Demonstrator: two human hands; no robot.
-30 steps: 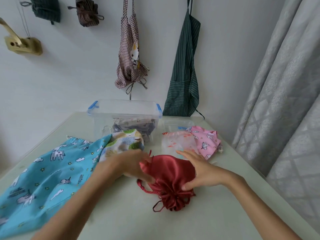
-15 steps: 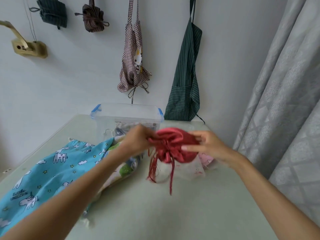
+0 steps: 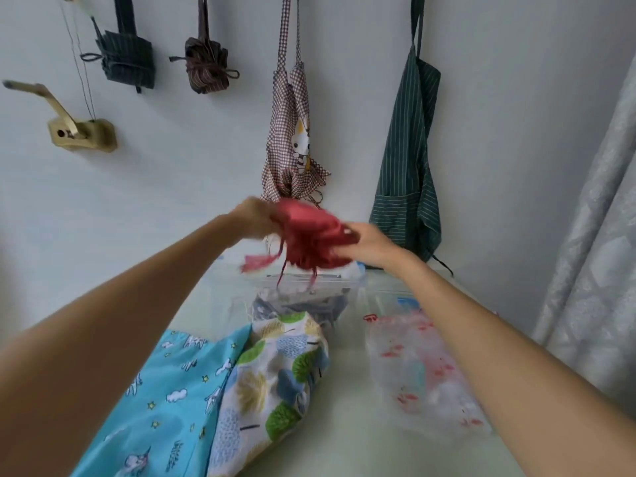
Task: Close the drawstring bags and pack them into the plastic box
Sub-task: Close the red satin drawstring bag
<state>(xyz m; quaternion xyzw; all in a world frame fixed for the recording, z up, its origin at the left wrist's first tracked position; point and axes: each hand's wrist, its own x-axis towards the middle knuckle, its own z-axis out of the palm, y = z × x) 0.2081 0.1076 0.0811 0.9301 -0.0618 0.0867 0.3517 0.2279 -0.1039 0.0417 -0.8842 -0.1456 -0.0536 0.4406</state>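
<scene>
Head camera view: both hands hold a red satin drawstring bag (image 3: 311, 235) in the air above the clear plastic box (image 3: 347, 287) at the far side of the pale counter (image 3: 344, 435). Left hand (image 3: 253, 216) grips its left edge; right hand (image 3: 370, 242) pinches its right side. Red cords dangle toward the box. Nearer lie a blue unicorn bag (image 3: 165, 401), a tree-print bag (image 3: 275, 376) and a translucent bag (image 3: 426, 366).
</scene>
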